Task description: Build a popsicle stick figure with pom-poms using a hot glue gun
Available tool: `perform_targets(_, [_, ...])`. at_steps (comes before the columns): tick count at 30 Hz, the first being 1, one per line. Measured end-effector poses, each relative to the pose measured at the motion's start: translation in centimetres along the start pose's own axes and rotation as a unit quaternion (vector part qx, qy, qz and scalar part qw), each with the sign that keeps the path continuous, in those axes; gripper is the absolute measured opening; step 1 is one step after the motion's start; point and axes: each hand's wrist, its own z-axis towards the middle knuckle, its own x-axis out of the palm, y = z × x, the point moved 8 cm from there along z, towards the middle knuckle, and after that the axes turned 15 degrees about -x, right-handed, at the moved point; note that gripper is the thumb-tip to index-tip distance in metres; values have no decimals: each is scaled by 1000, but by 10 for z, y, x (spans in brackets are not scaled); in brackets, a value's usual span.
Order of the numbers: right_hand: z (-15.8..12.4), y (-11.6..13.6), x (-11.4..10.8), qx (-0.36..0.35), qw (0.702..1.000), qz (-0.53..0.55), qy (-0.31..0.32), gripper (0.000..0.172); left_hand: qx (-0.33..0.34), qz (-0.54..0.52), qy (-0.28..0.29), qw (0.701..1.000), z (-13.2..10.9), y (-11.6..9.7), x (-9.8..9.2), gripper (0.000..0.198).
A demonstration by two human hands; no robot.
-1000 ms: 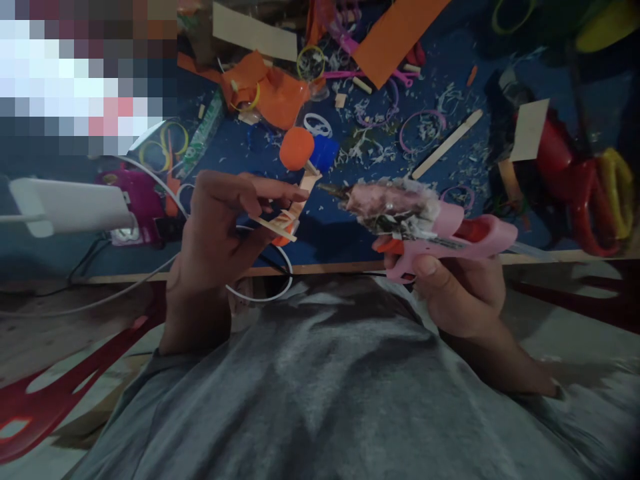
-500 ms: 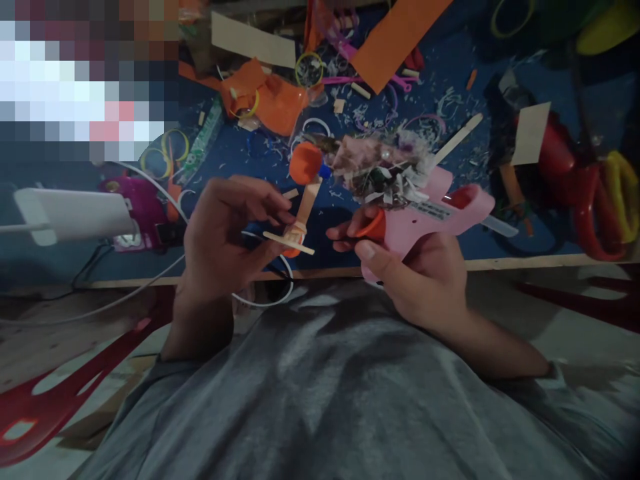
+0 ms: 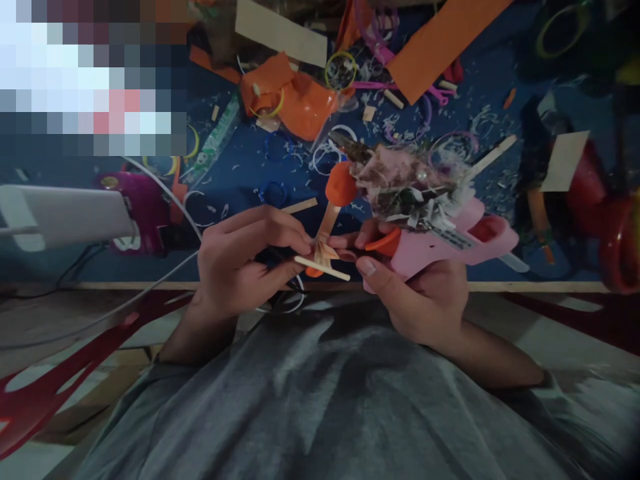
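Observation:
My left hand (image 3: 250,263) pinches a small assembly of wooden craft sticks (image 3: 325,263) between thumb and fingertips. One stick lies crosswise at its lower end, with a bit of orange beneath it. An orange rounded piece (image 3: 341,184) shows at the top of the upright stick. In my right hand (image 3: 417,290) is a pink glue gun (image 3: 440,243), as far as its shape shows, with a label, an orange part at its left and a translucent rod out the right side. The fingertips of both hands are close together at the assembly, and its joint is partly hidden.
Behind the glue gun sits a messy bundle of fibre and paper shreds (image 3: 410,180). Orange sheets (image 3: 445,50), bangles (image 3: 341,70) and scraps litter the blue table (image 3: 300,163). A white charger (image 3: 65,217) with a cable stands left; red scissors handles (image 3: 620,247) lie right.
My left hand has moved right with the stick assembly, bringing it close to my right fingertips. The right hand keeps hold of the glue gun. The whole view has shifted slightly.

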Motion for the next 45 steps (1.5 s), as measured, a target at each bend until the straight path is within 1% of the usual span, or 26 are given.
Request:
perform_targets(2, [0, 0, 2, -3, 1000, 2, 9, 10, 5, -5, 2, 1000, 0, -1, 0, 14])
perform_targets(4, [0, -1, 5, -7, 1000, 13, 15, 19, 16, -10, 6, 1000, -1, -2, 0, 12])
perform_targets(6, [-1, -2, 7, -9, 1000, 17, 18, 23, 24, -12, 10, 1000, -1, -4, 0, 13])
perform_targets(9, [-2, -4, 5, -2, 1000, -12, 2, 23, 27, -14, 14, 999, 0, -5, 1, 16])
perform_targets(13, [0, -4, 4, 19, 999, -47, -5, 25, 20, -25, 9, 999, -1, -4, 0, 14])
perform_targets(17, [3, -3, 5, 26, 997, -69, -4, 21, 12, -21, 11, 1000, -4, -3, 0, 14])
perform_targets(21, [3, -2, 7, 13, 999, -44, -17, 23, -4, -34, 10, 999, -5, 1, -1, 16])
perform_targets(24, [3, -2, 8, 3, 999, -30, -18, 26, 13, -34, 8, 999, -4, 0, 0, 20])
perform_targets(28, [4, -1, 7, -13, 999, -45, -23, 22, 41, -32, 12, 999, -2, -4, 1, 15])
perform_targets(29, [5, -1, 6, -15, 998, -56, -20, 20, 39, -34, 14, 999, -2, -4, 2, 14])
perform_targets(32, [7, -1, 6, -15, 995, -97, 6, 15, 25, -38, 19, 999, 0, -2, 3, 16])
perform_targets(36, [8, -2, 4, -17, 993, -118, 24, 13, 44, -43, 17, 998, -1, -3, 3, 17])
perform_targets(38, [7, -3, 4, -16, 992, -122, 34, 9, 20, -38, 16, 999, -2, 0, 3, 21])
perform_targets(40, [6, -5, 6, -13, 991, -122, 44, 4, -35, -37, 20, 999, -4, 8, 4, 28])
perform_targets(42, [5, -7, 6, -10, 992, -119, 48, 2, -76, -37, 27, 996, -7, 14, 6, 29])
perform_targets(44, [6, -6, 6, -14, 992, -120, 46, 4, -92, -32, 31, 995, -9, 16, 7, 26])
perform_targets(45, [6, -6, 5, -17, 991, -123, 45, 5, -84, -29, 28, 996, -10, 15, 7, 24])
